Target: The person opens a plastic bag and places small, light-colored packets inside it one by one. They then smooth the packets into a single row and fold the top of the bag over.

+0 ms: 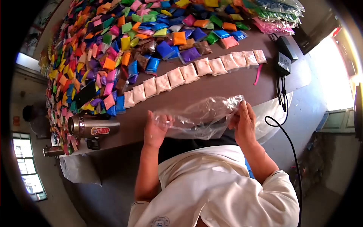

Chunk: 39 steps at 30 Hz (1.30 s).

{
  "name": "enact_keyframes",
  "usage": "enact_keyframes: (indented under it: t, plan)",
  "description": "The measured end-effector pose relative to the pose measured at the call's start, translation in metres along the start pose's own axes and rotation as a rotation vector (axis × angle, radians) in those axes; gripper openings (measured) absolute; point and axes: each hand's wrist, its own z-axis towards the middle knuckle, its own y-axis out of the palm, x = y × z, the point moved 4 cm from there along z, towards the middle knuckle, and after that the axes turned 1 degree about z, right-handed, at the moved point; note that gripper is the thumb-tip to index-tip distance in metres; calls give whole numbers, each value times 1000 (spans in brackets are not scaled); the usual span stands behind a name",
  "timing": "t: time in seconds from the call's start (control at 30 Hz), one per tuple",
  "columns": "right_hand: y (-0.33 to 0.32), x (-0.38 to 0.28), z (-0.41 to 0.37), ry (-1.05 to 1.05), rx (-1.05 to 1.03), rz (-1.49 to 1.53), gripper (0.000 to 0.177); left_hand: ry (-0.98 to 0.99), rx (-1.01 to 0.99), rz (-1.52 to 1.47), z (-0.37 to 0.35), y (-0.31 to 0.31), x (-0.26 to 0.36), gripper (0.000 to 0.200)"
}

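A clear plastic bag (206,117) stretches between my two hands, above the near edge of the table and my lap. My left hand (155,130) is at its left end, the fingers curled and partly seen through the film. At the other end, my right hand (244,121) pinches the bag's edge between thumb and fingers. The bag looks thin and crumpled, with nothing visible inside. Just beyond it, a slanting row of small pale peach packets (176,76) lies side by side on the brown table (181,99).
A heap of many-coloured packets (109,62) covers the table's far and left parts. A steel flask (94,126) lies at the left edge. Stacked bags (278,17) and a black power adapter (283,62) with a cable (291,143) are on the right. A pink strip (258,74) lies nearby.
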Motion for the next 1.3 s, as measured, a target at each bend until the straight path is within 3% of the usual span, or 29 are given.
enact_keyframes:
  t: [0.07, 0.2, 0.4, 0.63, 1.03, 1.1, 1.3]
  plan:
    - [5, -3, 2, 56, 15, 18, 36, -29, 204, -174, -11, -1, -2, 59]
    - [16, -7, 6, 150, -18, -2, 36, 40, 284, -98, -12, 5, 4, 65]
    - [9, -7, 13, 76, -14, -106, 37, 70, 163, 99, -9, -4, 0, 77]
    - [14, -11, 16, 17, 49, -140, 34, 90, 124, 31, -13, 2, 8, 82]
    - [31, -12, 24, -4, 120, -218, 27, 107, 112, 265, -23, -8, 18, 57]
    - [32, -10, 26, -29, 123, -211, 27, 103, 217, 247, -24, -1, 18, 52]
    - [37, -9, 31, -50, 128, -239, 27, 53, 278, 235, -23, 10, 22, 44]
